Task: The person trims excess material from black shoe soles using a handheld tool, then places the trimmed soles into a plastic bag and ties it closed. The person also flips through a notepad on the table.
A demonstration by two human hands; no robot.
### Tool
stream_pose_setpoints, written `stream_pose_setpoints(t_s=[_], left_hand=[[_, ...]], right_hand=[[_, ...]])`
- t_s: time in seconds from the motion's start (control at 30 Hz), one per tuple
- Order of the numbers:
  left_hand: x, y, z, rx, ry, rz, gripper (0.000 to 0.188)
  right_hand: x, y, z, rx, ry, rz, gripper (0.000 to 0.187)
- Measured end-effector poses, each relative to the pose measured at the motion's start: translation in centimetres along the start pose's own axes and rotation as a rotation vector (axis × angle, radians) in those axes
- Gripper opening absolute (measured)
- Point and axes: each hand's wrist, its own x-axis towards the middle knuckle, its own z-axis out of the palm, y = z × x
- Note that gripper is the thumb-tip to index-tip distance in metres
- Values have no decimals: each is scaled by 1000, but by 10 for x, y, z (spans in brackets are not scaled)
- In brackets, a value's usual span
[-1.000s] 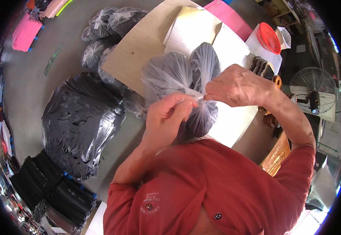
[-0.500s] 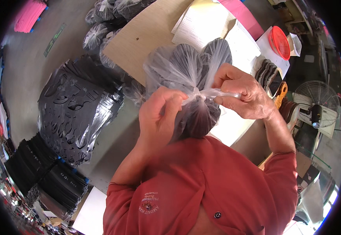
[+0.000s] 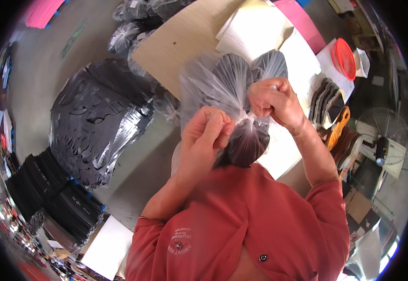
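Close to my chest, just above the red shirt (image 3: 241, 225), I hold a clear plastic bag (image 3: 222, 84) filled with dark flat pieces. My left hand (image 3: 206, 136) is closed around the gathered neck of the bag, fingers curled and pinching the plastic. My right hand (image 3: 272, 100) is also closed, gripping one twisted end of the plastic and pulling it to the side. I judge that the filling is finished and the neck is already gathered; the knot looks to be in the making, but I cannot tell for sure whether it is tight, because the fingers cover it. So the closing of the bag is what remains.

Behind the bag is a wooden table (image 3: 176, 42) with white sheets (image 3: 260, 28) and a pink sheet (image 3: 302, 18) on it. To my right lie a stack of dark soles (image 3: 325, 98) and a red lid (image 3: 345, 58). On the floor to my left is a big heap of black cut pieces (image 3: 96, 122), and farther away several filled bags (image 3: 129, 33).
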Motion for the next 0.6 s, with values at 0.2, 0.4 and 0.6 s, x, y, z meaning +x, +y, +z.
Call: stream_pose_setpoints(t_s=[0.2, 0.4, 0.6], left_hand=[[23, 17, 17, 877, -162, 759, 8], [29, 37, 30, 1203, -228, 1191, 6], [24, 4, 15, 789, -192, 846, 27]], right_hand=[[-16, -12, 21, -747, -22, -563, 8], [-15, -6, 43, -643, 79, -671, 16], [-25, 30, 43, -572, 402, -619, 16]])
